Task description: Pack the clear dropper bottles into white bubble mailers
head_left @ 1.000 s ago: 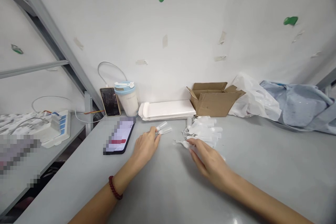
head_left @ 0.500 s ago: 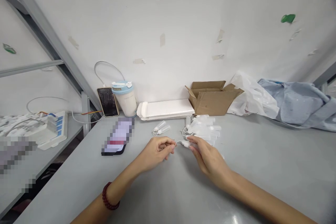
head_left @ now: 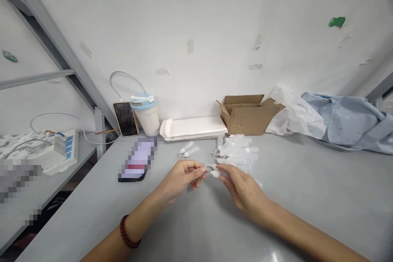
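Observation:
My left hand (head_left: pixel 188 176), a dark red bead bracelet on its wrist, pinches the end of a thin cord or wire at the middle of the grey table. Facing it, my right hand (head_left: pixel 242 186) grips a small translucent tube (head_left: pixel 216 173) whose white tip points left. The cord loops across the small gap between my hands. Just behind my right hand lies a pile of similar clear tubes (head_left: pixel 236 151) with thin cords. Two more tubes (head_left: pixel 189 149) lie together behind my left hand.
Flat white boxes (head_left: pixel 195 127), an open cardboard box (head_left: pixel 250 118), a white plastic bag (head_left: pixel 296 110) and blue cloth (head_left: pixel 350 120) line the wall. On the left are a lidded cup (head_left: pixel 147 118), an upright phone (head_left: pixel 126 119), a flat phone (head_left: pixel 139 159) and a power strip (head_left: pixel 69 151).
The tube in my right hand has shifted slightly down, and the cord between my hands now forms a more visible loop. My left hand has barely moved.

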`<state>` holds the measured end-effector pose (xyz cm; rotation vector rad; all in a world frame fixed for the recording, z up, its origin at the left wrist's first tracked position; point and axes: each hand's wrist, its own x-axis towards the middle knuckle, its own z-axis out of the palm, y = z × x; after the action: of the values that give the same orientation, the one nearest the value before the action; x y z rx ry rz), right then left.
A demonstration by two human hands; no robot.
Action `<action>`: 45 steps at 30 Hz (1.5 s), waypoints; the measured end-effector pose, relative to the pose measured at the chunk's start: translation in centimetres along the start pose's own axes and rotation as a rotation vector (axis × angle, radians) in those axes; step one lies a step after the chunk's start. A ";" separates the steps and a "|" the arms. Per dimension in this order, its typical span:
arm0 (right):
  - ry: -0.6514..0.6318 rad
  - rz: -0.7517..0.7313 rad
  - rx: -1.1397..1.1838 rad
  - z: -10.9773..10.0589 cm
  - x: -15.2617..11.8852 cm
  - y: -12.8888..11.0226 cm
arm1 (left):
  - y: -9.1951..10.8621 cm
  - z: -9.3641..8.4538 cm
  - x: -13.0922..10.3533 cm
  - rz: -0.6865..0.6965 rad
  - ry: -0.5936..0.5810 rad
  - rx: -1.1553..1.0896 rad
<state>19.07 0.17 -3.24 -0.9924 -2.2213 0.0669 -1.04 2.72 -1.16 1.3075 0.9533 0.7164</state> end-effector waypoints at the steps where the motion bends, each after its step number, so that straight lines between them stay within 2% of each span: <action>1: 0.007 0.000 -0.003 0.0 0.0 0.0 | -0.1 0.0 0.0 0.001 -0.002 -0.020; 22: 0.003 0.022 0.008 0.2 -0.2 0.0 | 0.1 0.0 -0.1 -0.022 -0.028 -0.091; 28: -0.008 -0.016 -0.003 -0.2 0.1 -0.4 | 0.0 0.0 -0.1 -0.026 -0.025 -0.092; 38: -0.096 0.047 0.077 0.1 -0.4 -0.4 | 0.2 0.8 -0.4 0.030 0.073 0.141; 45: -0.174 0.098 0.163 0.1 -0.6 -0.7 | -0.3 1.3 -0.4 0.024 0.102 0.189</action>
<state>18.86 -0.68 -3.39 -1.0372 -2.2797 0.3863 -0.09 1.72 -1.44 1.4605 1.1108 0.7310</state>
